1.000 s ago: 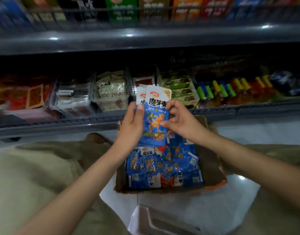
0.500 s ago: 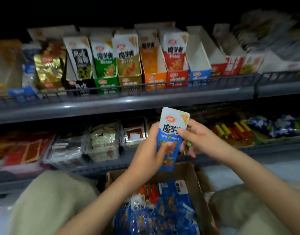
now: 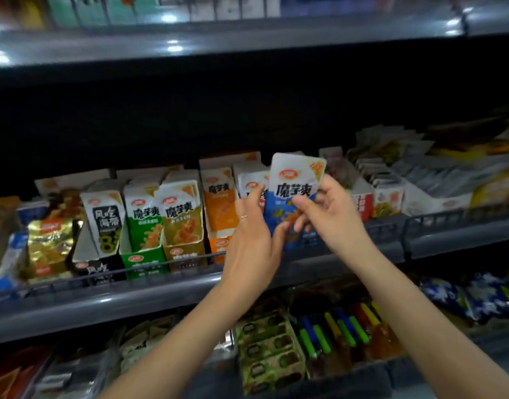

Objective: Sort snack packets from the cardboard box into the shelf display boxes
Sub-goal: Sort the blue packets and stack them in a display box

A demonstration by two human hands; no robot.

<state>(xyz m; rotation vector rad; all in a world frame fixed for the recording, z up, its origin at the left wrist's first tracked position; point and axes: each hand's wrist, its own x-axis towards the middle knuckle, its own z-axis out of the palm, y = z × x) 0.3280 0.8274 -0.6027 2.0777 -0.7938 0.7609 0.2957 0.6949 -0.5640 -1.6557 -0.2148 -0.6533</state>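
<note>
**Item:** blue snack packet [image 3: 294, 194], white top, blue lower half, glossy film. It is held upright in front of the middle shelf, above the rail and level with the tops of the shelved packets. Whether one packet or a thin stack is held cannot be told.

**Left hand** [image 3: 250, 246]: it is curled round the packet's left edge and lower part, with the fingers partly closed.

**Right hand** [image 3: 332, 218]: the packet's right side is pinched, with the thumb laid across the printed face and the fingers behind.

**Adjacent:** a row of display boxes is set along the shelf: black display box [image 3: 98, 269], green display box [image 3: 142, 262], olive display box [image 3: 184, 254], orange display box [image 3: 220, 243]. A white-topped packet [image 3: 252, 184] is seen just behind the left hand. The slot directly behind the held packet is hidden by both hands. The shelf rail [image 3: 132, 298] runs in front.

**Below:** coloured tubes [image 3: 342, 329] and green packs [image 3: 269, 355] are kept on the lower shelf. The cardboard box is not in view.

**Risks, as judged:**
- The packet could be dropped into a neighbouring box of another flavour, since the fronts are alike and the slot is covered.
- Slippery film could be lost from a light pinch, and the packet could fall behind the rail or to the lower shelf.
- Upright neighbours could be tipped by a knuckle on entry.
</note>
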